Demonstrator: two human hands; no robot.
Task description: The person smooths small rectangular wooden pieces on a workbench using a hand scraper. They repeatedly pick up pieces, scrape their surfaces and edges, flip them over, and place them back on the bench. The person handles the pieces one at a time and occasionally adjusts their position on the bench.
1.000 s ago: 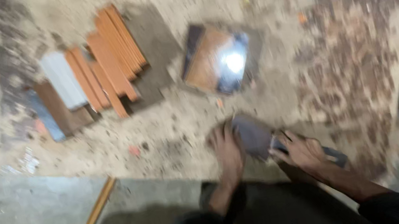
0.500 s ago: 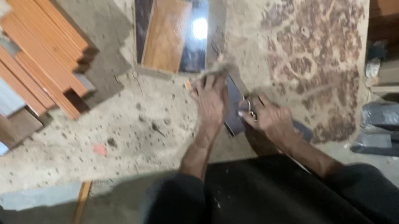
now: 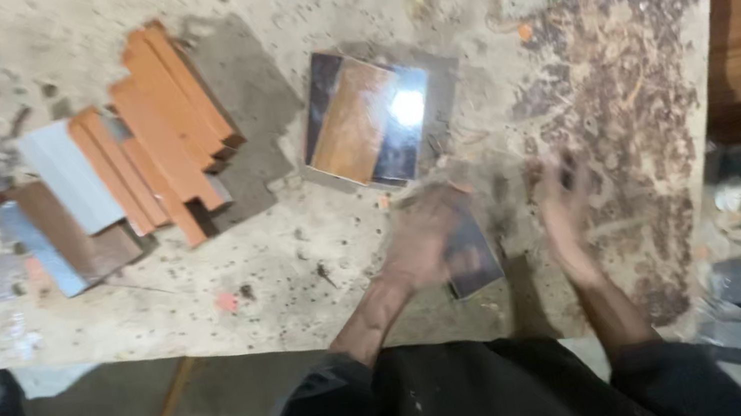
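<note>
The left hand (image 3: pixel 421 235) is laid on a small dark panel (image 3: pixel 470 256), its fingers blurred, so whether they are curled around the edge cannot be told. The panel is seen flat on the worktop (image 3: pixel 297 251), near the front edge. The right hand (image 3: pixel 565 204) is held just right of it, fingers spread and blurred. Beyond, a stack of glossy brown panels (image 3: pixel 370 117) is placed. Far left, orange and grey strips (image 3: pixel 146 146) are piled.

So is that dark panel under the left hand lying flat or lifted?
Flat: the dark panel lies on the table, left hand pressed on top.
</note>
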